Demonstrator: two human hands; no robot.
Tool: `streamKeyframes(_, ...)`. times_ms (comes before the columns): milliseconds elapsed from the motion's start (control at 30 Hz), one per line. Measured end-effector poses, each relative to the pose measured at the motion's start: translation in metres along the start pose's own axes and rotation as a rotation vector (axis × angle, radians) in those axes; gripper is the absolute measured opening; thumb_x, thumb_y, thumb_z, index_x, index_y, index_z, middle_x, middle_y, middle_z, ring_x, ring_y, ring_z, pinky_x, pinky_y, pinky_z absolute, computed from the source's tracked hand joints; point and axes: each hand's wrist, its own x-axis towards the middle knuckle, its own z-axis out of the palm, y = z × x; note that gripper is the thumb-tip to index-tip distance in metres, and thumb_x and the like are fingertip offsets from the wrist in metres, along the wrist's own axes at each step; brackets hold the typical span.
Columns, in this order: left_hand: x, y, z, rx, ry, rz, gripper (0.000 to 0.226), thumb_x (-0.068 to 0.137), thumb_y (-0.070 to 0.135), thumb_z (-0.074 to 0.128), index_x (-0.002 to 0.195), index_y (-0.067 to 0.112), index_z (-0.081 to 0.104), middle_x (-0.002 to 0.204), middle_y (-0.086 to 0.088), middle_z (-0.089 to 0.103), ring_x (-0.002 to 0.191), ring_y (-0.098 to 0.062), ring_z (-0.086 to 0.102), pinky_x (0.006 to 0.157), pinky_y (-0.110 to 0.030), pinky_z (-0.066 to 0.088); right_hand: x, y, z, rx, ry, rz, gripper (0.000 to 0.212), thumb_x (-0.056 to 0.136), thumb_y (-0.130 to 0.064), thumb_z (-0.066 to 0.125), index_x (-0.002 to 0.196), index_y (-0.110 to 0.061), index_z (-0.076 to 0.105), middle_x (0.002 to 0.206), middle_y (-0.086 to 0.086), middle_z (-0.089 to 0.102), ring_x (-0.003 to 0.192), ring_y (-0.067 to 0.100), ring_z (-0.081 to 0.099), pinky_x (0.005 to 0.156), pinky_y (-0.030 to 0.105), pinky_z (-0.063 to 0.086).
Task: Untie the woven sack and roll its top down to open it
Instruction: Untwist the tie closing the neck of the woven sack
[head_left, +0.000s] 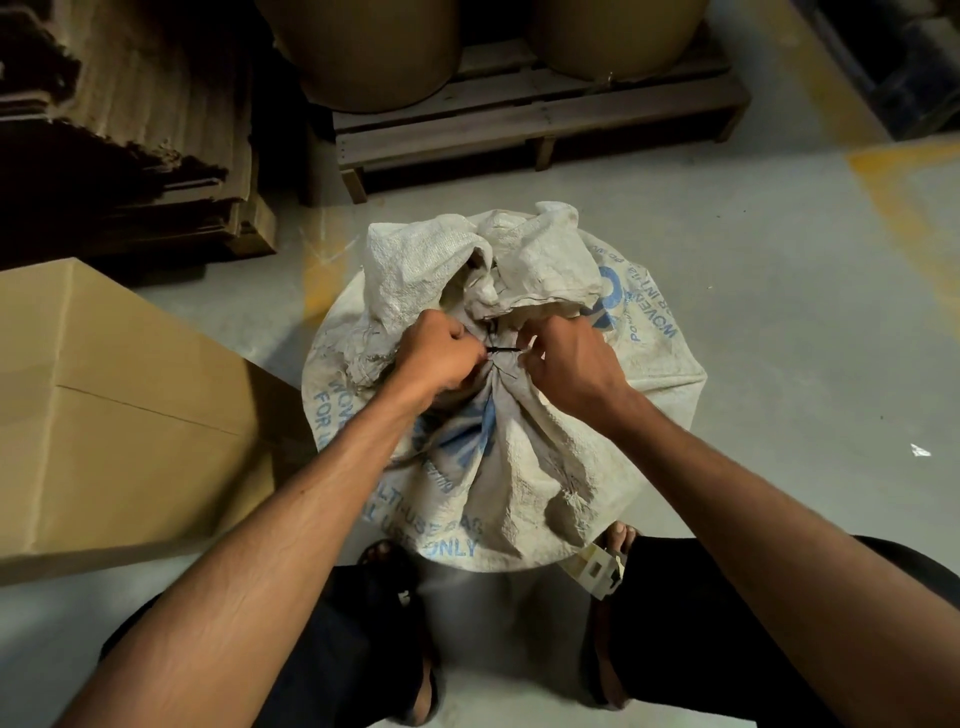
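A dirty white woven sack (524, 467) with blue print stands upright on the floor between my feet. Its top is gathered into a neck, and the loose mouth flaps (519, 254) bunch up beyond it. A thin dark tie (503, 351) is wrapped round the neck. My left hand (436, 358) pinches the tie's left end, fingers closed. On the right side of the neck, my right hand (566, 369) pinches the tie and cloth. The knot itself is mostly hidden by my fingers.
A large cardboard box (104, 415) stands close on the left. A wooden pallet (519, 124) carrying two brown drums (374, 52) is behind the sack. Stacked corrugated sheets (114, 130) fill the far left. Yellow floor lines (904, 208) run on the right. A small card tag (597, 569) lies by my right foot.
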Motion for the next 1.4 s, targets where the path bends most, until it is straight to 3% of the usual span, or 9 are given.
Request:
streamKeyframes(267, -0.001, 0.000, -0.008, -0.159, -0.145, -0.269, 0.024, 0.085, 0.001, 0.054, 0.080, 0.014, 0.073, 0.079, -0.003, 0.077, 0.062, -0.015, 0.059, 0.056, -0.025, 0.045, 0.004, 0.001, 0.006, 0.014, -0.006, -0.033, 0.027, 0.084, -0.014, 0.056, 0.102, -0.021, 0.074, 0.095, 0.007, 0.075, 0.082, 0.032, 0.070, 0.066, 0.045, 0.060)
streamKeyframes(400, 0.003, -0.003, -0.005, 0.001, -0.085, -0.162, 0.019, 0.089, 0.016, 0.055, 0.092, 0.010, 0.073, 0.087, -0.003, 0.076, 0.077, -0.022, 0.073, 0.054, -0.034, 0.057, 0.008, 0.000, 0.006, 0.025, -0.033, -0.055, 0.026, 0.082, -0.009, 0.064, 0.104, -0.018, 0.075, 0.095, 0.008, 0.075, 0.081, 0.029, 0.069, 0.068, 0.046, 0.060)
streamKeyframes(533, 0.007, 0.001, -0.005, 0.214, -0.067, -0.081, 0.024, 0.092, 0.026, 0.055, 0.094, 0.007, 0.069, 0.079, -0.004, 0.067, 0.080, -0.027, 0.073, 0.074, -0.046, 0.063, 0.010, 0.001, 0.007, 0.004, -0.033, -0.047, 0.022, 0.088, -0.012, 0.067, 0.107, -0.019, 0.074, 0.099, 0.006, 0.074, 0.086, 0.029, 0.068, 0.069, 0.045, 0.059)
streamKeyframes(733, 0.013, 0.009, -0.008, 0.385, -0.098, -0.039, 0.017, 0.088, 0.025, 0.054, 0.090, 0.011, 0.063, 0.078, -0.003, 0.064, 0.069, -0.022, 0.064, 0.065, -0.032, 0.054, 0.021, 0.006, 0.008, 0.049, -0.076, -0.023, 0.022, 0.085, -0.015, 0.065, 0.101, -0.022, 0.078, 0.099, 0.002, 0.077, 0.087, 0.027, 0.071, 0.070, 0.042, 0.060)
streamKeyframes(833, 0.020, 0.008, -0.009, 0.280, -0.148, -0.046, 0.017, 0.086, 0.019, 0.057, 0.091, 0.006, 0.066, 0.080, -0.003, 0.062, 0.072, -0.021, 0.063, 0.067, -0.040, 0.060, 0.026, 0.004, 0.009, 0.072, -0.082, -0.019, 0.024, 0.081, -0.016, 0.054, 0.090, -0.020, 0.077, 0.089, 0.000, 0.077, 0.078, 0.024, 0.071, 0.065, 0.041, 0.060)
streamKeyframes(967, 0.026, 0.007, -0.017, -0.015, -0.267, -0.193, 0.010, 0.090, 0.006, 0.065, 0.092, 0.011, 0.073, 0.089, -0.006, 0.072, 0.070, -0.018, 0.070, 0.052, -0.027, 0.054, 0.033, 0.004, 0.012, 0.091, -0.094, -0.036, 0.025, 0.078, -0.014, 0.046, 0.075, -0.018, 0.070, 0.074, -0.002, 0.072, 0.063, 0.018, 0.070, 0.058, 0.042, 0.061)
streamKeyframes(1167, 0.035, 0.002, -0.027, -0.133, -0.398, -0.206, 0.018, 0.102, 0.019, 0.056, 0.108, 0.015, 0.073, 0.092, 0.000, 0.079, 0.081, -0.020, 0.072, 0.062, -0.029, 0.053, 0.040, 0.006, 0.014, 0.078, -0.101, -0.056, 0.017, 0.080, -0.021, 0.049, 0.073, -0.026, 0.064, 0.079, 0.001, 0.072, 0.068, 0.023, 0.068, 0.059, 0.043, 0.059)
streamKeyframes(1267, 0.038, 0.001, -0.024, -0.060, -0.343, -0.134, 0.018, 0.101, 0.019, 0.057, 0.107, 0.017, 0.075, 0.088, 0.001, 0.079, 0.072, -0.016, 0.071, 0.056, -0.027, 0.049, 0.045, 0.011, 0.017, 0.059, -0.101, -0.069, 0.017, 0.087, -0.018, 0.055, 0.082, -0.020, 0.071, 0.084, 0.001, 0.072, 0.071, 0.022, 0.068, 0.061, 0.043, 0.060)
streamKeyframes(1400, 0.031, -0.001, -0.010, 0.472, -0.010, 0.233, 0.025, 0.086, 0.024, 0.076, 0.111, 0.029, 0.074, 0.101, 0.007, 0.072, 0.056, -0.001, 0.051, 0.048, -0.021, 0.038, 0.047, 0.013, 0.017, 0.057, -0.104, -0.072, 0.015, 0.088, -0.018, 0.056, 0.085, -0.020, 0.070, 0.085, 0.001, 0.072, 0.072, 0.022, 0.068, 0.061, 0.044, 0.060)
